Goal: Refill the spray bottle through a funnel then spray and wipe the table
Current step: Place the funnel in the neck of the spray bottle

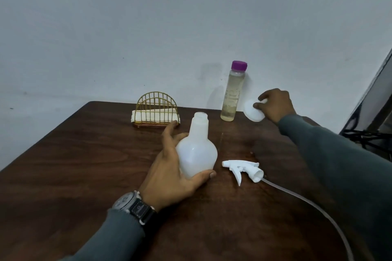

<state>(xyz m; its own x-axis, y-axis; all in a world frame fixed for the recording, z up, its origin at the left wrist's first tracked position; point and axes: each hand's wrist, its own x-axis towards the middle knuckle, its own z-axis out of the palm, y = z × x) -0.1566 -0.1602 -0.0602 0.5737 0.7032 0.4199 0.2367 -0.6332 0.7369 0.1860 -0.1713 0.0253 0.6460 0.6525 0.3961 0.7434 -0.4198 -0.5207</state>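
A white translucent spray bottle [197, 150] stands upright mid-table with its neck uncapped. My left hand [176, 173] wraps around its round body, thumb in front and fingers behind. The white trigger spray head [244, 170] lies on its side just right of the bottle, its clear tube trailing toward the near right edge. At the back right, my right hand [274, 105] grips a white funnel [252, 111], tilted and lifted by the wall. A clear refill bottle [232, 93] with a purple cap and pale liquid stands left of that hand.
A gold wire holder [156, 110] with a folded cream cloth [140, 116] sits at the back of the dark wooden table [84, 165], just beyond my left fingers. A wall runs close behind. A dark object with black cables [369, 133] stands at the right.
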